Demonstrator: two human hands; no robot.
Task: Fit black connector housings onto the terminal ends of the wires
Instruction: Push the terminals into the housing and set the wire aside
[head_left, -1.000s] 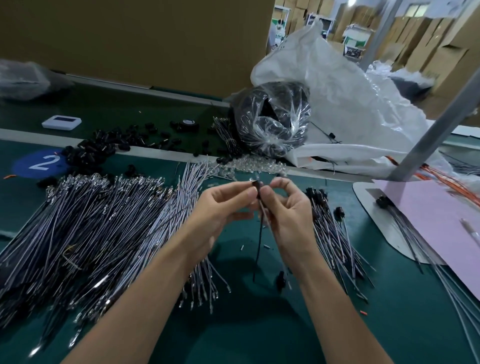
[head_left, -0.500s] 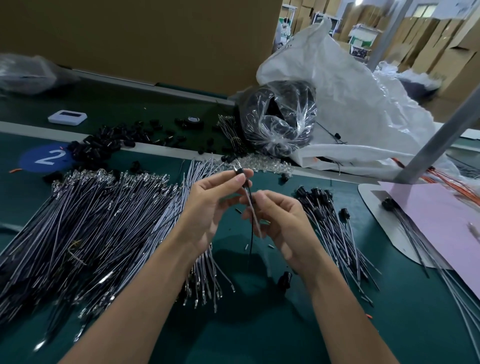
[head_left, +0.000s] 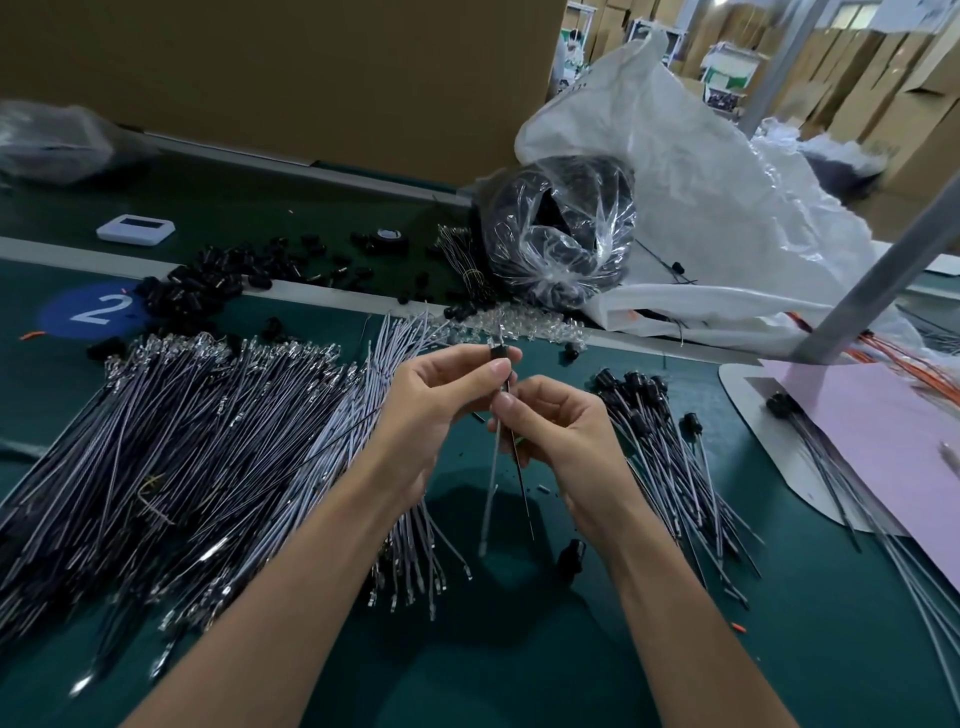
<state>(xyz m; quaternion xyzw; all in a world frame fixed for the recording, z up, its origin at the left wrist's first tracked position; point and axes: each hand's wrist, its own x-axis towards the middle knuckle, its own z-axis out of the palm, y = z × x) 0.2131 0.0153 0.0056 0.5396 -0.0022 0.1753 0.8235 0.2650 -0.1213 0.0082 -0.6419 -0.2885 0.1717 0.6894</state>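
Our left hand (head_left: 441, 410) pinches the tiny, light housing (head_left: 500, 353) while our right hand (head_left: 566, 434) pinches the limp wires (head_left: 492, 467) just below, probably where they push stiffest.

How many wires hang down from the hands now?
2. A grey wire hangs left, a black wire just right of it, both from the right hand; more could be hidden.

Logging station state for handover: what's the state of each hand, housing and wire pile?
Left hand: pinches small black plastic connector housing.
Right hand: pinches thin grey and black wires below it.
Large pile of grey wires: loose, terminals bare.
Smaller pile of grey wires: black housings fitted.
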